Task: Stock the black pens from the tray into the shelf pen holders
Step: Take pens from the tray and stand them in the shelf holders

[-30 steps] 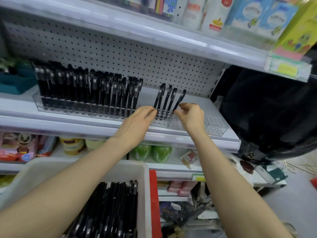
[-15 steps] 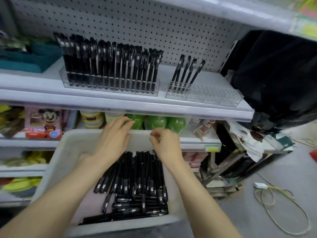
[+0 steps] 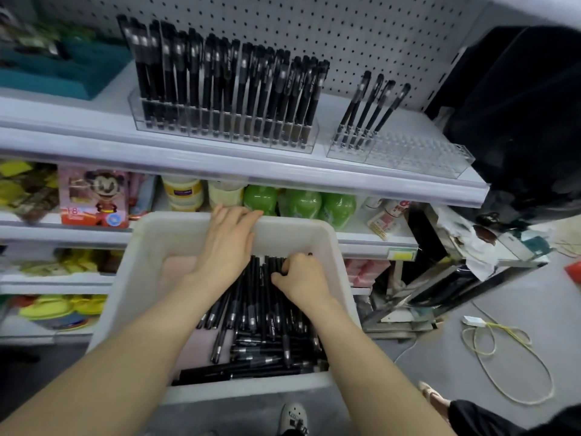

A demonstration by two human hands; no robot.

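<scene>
Dozens of black pens (image 3: pixel 257 309) lie jumbled in the tray (image 3: pixel 169 223). Left hand (image 3: pixel 229 243) rests flat on its far rim; right hand (image 3: pixel 303 278) curls onto several. Risk: crossed pens snag and spill.

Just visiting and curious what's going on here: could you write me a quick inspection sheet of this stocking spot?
Surface: white shelf before a pegboard, bearing two clear pen holders.
Job's things: left holder packed full; right holder has a few pens at its left end, rest empty; white tray holds loose pens.
Clutter: crumpled wrapping on a low rack at the right.
Hands: left hand flat over the tray's far rim; right hand curls on the loose pens.
Cables: yellowish cable looped on the floor.
Surroundings: green bottles on the shelf below; black fabric at right.
</scene>
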